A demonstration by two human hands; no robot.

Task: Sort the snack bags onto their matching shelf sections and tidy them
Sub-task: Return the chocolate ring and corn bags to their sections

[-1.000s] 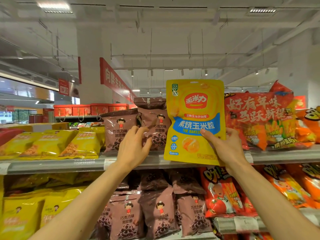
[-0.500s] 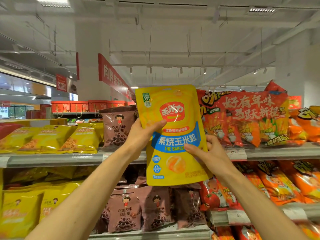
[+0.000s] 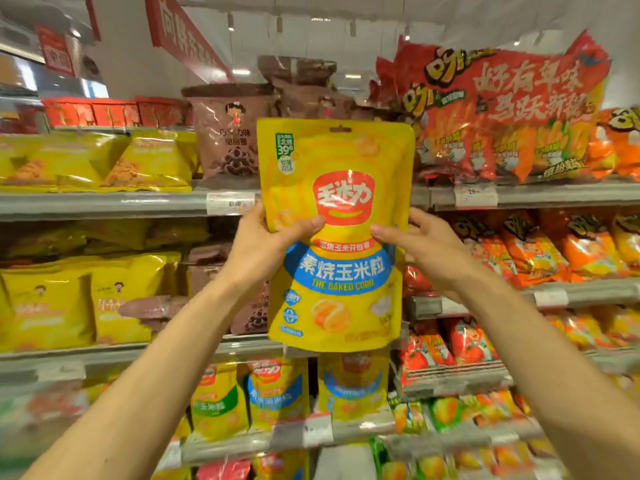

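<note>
Item: yellow baked-corn bag [image 3: 334, 237], a flat stand-up pouch with a hang hole at its top edge. Held upright in mid-air in front of the shelves, clear of every shelf, level with the two upper tiers.

Handling, as judged: light, pliable foil-type film, glossy and probably a little slick; contents likely brittle, so squeezing the belly is to be avoided. Best hold is at the side seams or the flat upper panel, where the film is stiffest.

Left hand [image 3: 258, 249]: clamped on the pouch's left edge, thumb across the front just below the red logo, fingers behind and out of sight. Forearm rises from lower left.

Right hand [image 3: 420, 249]: clamped on the right edge at about the same height, thumb on the front, fingers wrapped behind. Forearm rises from lower right.

Matching stock: yellow pouches of the same design [image 3: 351, 386] stand on a lower shelf, directly beneath the held bag.

Neighbours: brown chocolate-ring bags [image 3: 227, 133] on the top shelf behind; red multipack [image 3: 502, 109] to the right.
</note>
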